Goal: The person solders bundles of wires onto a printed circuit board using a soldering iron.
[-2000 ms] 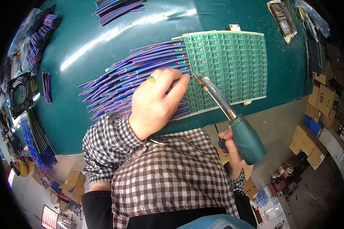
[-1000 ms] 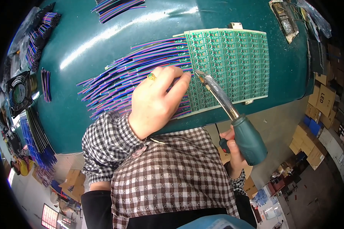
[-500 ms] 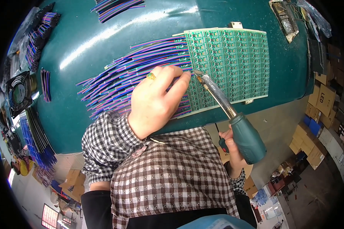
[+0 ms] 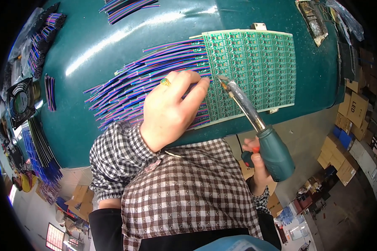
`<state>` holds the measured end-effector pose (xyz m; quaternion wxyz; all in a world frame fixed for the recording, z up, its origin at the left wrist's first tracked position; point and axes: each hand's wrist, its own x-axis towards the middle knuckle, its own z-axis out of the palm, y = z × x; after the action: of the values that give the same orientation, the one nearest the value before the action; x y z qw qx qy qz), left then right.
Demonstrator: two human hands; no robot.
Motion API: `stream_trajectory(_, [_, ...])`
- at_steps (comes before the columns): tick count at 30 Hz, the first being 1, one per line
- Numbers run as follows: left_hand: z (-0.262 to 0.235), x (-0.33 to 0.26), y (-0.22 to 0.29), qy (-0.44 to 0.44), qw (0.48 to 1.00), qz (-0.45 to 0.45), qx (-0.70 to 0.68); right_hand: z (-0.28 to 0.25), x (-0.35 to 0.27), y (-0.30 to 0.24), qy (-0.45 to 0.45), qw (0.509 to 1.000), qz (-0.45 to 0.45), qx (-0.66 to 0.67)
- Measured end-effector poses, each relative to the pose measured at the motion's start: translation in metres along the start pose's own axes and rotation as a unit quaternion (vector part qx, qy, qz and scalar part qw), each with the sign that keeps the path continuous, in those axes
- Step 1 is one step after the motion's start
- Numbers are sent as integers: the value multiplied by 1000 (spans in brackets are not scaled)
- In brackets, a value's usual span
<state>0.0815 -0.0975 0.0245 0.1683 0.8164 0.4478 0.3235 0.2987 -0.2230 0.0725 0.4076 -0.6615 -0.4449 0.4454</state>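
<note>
A green circuit board panel, with rows of small parts, lies on the green table mat. Along its left edge run many thin ribbon wires in blue, red and black. My left hand, with a ring on one finger, is closed at that edge, thumb and fingertip pinching a wire end against the board. My right hand grips a soldering iron with a dark green pistol-type handle. Its tip hovers at or just above the board, right of my left fingertips; contact is hard to tell.
Wire bundles lie at the far side and at the left. A black fan stands at the left edge. A worn metal tray sits at the far right. Cardboard boxes stand beyond the table's right side.
The soldering iron has shifted slightly right, its tip drawing away from my left fingertips. My left hand has stayed nearly still on the wires.
</note>
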Motion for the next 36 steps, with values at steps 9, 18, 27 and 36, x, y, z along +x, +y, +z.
stream_trajectory(9, [1,-1,-2,11,1000,6,-8,0,-2,-3,-18,1000,-11,-14])
stream_trajectory(18, [0,-1,-3,-13,999,31,16,0,-2,-2,-21,1000,-13,-7])
stream_trajectory(27, [-3,4,-3,-8,1000,10,-7,-2,-3,1,-21,1000,-9,-11])
stream_trajectory(36, [-5,5,-2,-29,999,-13,-28,0,-5,1,-13,1000,1,-9])
